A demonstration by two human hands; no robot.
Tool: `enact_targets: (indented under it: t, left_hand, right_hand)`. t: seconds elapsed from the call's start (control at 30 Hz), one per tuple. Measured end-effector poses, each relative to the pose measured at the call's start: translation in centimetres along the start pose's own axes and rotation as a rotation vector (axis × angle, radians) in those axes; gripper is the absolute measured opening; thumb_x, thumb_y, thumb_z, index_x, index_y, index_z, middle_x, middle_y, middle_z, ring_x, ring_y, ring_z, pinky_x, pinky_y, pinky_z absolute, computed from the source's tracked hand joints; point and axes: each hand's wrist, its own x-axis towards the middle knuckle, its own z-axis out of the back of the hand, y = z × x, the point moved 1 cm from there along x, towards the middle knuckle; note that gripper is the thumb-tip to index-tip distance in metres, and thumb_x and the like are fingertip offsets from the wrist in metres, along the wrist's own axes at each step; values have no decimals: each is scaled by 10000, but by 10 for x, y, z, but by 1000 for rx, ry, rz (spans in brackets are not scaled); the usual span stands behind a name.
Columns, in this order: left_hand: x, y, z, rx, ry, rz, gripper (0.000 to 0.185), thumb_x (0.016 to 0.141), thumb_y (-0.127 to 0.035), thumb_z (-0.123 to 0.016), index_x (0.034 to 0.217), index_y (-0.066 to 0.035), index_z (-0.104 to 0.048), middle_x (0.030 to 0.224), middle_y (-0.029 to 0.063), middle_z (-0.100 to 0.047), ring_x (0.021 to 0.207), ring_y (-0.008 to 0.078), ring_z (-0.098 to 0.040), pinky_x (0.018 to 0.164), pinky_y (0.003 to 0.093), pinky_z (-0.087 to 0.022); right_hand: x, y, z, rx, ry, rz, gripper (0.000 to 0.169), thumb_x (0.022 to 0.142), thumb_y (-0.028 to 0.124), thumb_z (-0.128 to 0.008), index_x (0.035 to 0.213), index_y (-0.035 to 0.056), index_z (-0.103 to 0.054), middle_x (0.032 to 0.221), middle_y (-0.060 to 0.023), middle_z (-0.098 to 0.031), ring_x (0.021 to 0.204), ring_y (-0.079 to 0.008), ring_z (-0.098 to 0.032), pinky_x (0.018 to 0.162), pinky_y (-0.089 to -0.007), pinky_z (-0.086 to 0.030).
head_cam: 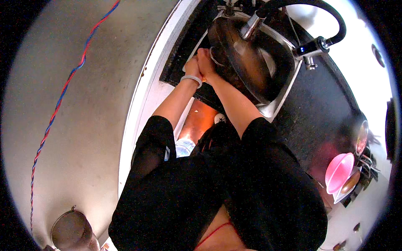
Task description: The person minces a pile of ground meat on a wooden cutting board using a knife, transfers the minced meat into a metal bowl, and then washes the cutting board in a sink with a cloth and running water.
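A large dark wok (241, 56) is tilted over a metal sink (278, 106) set in a black counter. At the wok's left side my left hand (192, 66), with a pale bangle at its wrist, is closed against my right hand (205, 62). Both hands seem to grip the wok there, but the fingers hide the part they hold. A thin curved metal loop shows just beside my right hand. Over the wok hangs the metal spout of a black flexible-hose faucet (249, 26); its body, with a small lit display, stands at the sink's right.
A pink plastic basket (339, 173) and a white dish with a brown thing in it lie at the counter's right end. A twisted red and blue cord (64, 89) runs down the pale surface at left. A metal pot (71, 230) is at lower left.
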Motion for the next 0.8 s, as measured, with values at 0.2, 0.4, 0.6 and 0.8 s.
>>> enact_targets:
  t: [0.2,0.4,0.6,0.8]
  left_hand:
    - [-9,-17,56,757,250,-298,287,873,-252,-450,915,4,-572,886,96,-576,767,202,-559,677,320,-457]
    - [-158,-17,9,780,689,222,271,911,-260,-469,1073,-45,-500,1009,42,-541,938,128,-532,801,272,-448]
    - [-168,9,-39,978,840,137,516,883,-220,-510,1335,-66,-315,1281,154,-416,1030,218,-530,859,324,-435]
    - [-158,13,11,807,477,198,482,871,-268,-542,1269,-45,-384,1197,127,-479,1011,255,-540,853,358,-448]
  right_hand:
    - [-20,-32,21,-402,309,251,84,797,109,-490,795,25,-494,814,-116,-525,781,-211,-505,682,-336,-426]
    - [-154,44,125,-431,441,376,373,714,133,-634,1024,37,-449,938,-150,-511,902,-316,-510,823,-372,-414]
    - [-232,103,338,-427,-380,239,233,795,146,-577,994,56,-496,921,-59,-526,887,-175,-528,788,-318,-441]
    - [-299,100,581,-804,-1341,220,383,836,269,-544,1115,21,-455,1080,-191,-491,995,-300,-498,861,-396,-395]
